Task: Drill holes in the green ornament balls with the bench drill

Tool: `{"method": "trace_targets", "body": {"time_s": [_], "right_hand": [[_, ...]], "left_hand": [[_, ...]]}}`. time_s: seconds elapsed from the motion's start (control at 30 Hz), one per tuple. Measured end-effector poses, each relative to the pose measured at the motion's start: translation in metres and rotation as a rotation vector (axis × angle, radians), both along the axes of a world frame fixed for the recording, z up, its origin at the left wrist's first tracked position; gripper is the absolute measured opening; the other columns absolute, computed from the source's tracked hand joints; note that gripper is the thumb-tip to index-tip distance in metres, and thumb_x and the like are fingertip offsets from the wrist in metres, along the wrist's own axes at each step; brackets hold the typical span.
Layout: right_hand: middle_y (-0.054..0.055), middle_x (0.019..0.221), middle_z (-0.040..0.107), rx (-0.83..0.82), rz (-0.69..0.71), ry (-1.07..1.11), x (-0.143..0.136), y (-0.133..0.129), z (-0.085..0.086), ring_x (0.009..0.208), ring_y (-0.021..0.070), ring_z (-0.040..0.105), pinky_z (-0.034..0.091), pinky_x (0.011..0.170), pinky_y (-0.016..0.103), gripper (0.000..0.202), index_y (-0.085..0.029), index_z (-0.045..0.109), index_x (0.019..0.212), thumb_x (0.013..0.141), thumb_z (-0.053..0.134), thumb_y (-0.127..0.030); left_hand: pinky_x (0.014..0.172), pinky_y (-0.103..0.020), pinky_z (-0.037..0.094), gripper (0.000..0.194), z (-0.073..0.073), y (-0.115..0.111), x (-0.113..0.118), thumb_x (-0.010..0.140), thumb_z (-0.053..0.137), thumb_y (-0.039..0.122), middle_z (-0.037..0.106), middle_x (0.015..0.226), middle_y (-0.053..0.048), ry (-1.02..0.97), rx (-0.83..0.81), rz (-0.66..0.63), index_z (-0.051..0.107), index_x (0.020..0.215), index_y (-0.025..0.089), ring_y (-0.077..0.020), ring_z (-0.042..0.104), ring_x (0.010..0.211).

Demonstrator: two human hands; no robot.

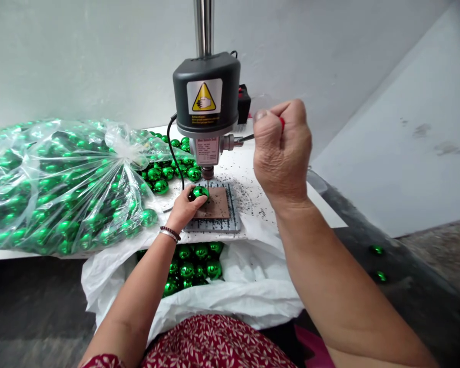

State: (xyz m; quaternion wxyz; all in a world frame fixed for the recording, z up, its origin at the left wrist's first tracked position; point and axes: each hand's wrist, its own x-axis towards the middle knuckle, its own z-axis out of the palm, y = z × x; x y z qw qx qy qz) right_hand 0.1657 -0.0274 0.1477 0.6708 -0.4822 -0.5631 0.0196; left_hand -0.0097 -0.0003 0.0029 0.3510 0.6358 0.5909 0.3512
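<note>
A shiny green ball (200, 191) is gripped by my left hand (184, 207), on a brown board (219, 203) that lies over the slatted base (233, 217) of a small bench drill (206, 94). The drill's chuck (207, 173) and thin bit point down at the top of the ball; whether the bit touches it I cannot tell. Raised to the right of the drill, my right hand (282, 151) is closed in a fist around the feed lever (247, 138), with a bit of its red knob showing between the fingers.
A clear plastic bag (65, 189) full of green balls covers the table's left side. More loose balls (161, 186) lie behind it. Below the table edge, a white sack (253, 291) holds several balls. Dark shavings litter the white tabletop (260, 204). Two balls (379, 276) lie on the floor at right.
</note>
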Motion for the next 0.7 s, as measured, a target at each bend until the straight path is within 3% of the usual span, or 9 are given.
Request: {"method": "trace_targets", "body": {"time_s": [0.17, 0.33, 0.5, 0.7], "right_hand": [[-0.008, 0.063, 0.036, -0.01, -0.016, -0.002, 0.0, 0.0, 0.001, 0.057, 0.0031, 0.034, 0.03, 0.059, 0.019, 0.021, -0.018, 0.04, 0.077, 0.092, 0.051, -0.028], [-0.008, 0.065, 0.034, -0.004, -0.022, -0.035, 0.001, 0.002, -0.001, 0.058, 0.0022, 0.034, 0.032, 0.059, 0.018, 0.027, -0.018, 0.038, 0.078, 0.096, 0.045, -0.037], [-0.007, 0.064, 0.036, 0.009, -0.027, -0.044, 0.001, 0.001, -0.004, 0.057, 0.0023, 0.036, 0.033, 0.058, 0.018, 0.025, -0.018, 0.039, 0.078, 0.096, 0.045, -0.035], [-0.006, 0.064, 0.041, 0.035, -0.054, -0.045, 0.0, -0.001, -0.012, 0.058, 0.0032, 0.041, 0.036, 0.058, 0.02, 0.028, -0.019, 0.042, 0.079, 0.096, 0.042, -0.042]], "left_hand": [[0.087, -0.03, 0.048, 0.045, 0.004, -0.001, 0.003, 0.076, 0.067, 0.035, 0.069, 0.103, -0.004, 0.013, 0.002, -0.027, 0.061, 0.118, 0.018, -0.0187, 0.061, 0.093], [0.084, -0.029, 0.049, 0.043, 0.008, -0.004, 0.009, 0.076, 0.068, 0.033, 0.069, 0.1, -0.003, 0.027, -0.016, -0.045, 0.062, 0.117, 0.018, -0.0177, 0.062, 0.089], [0.08, -0.03, 0.05, 0.054, 0.006, -0.005, 0.008, 0.071, 0.073, 0.033, 0.068, 0.092, -0.002, 0.116, 0.001, -0.05, 0.063, 0.122, 0.021, -0.0192, 0.062, 0.086], [0.083, -0.032, 0.051, 0.067, -0.001, -0.004, 0.003, 0.069, 0.074, 0.034, 0.07, 0.095, -0.003, 0.074, -0.03, -0.056, 0.059, 0.133, 0.021, -0.0207, 0.064, 0.088]]}}
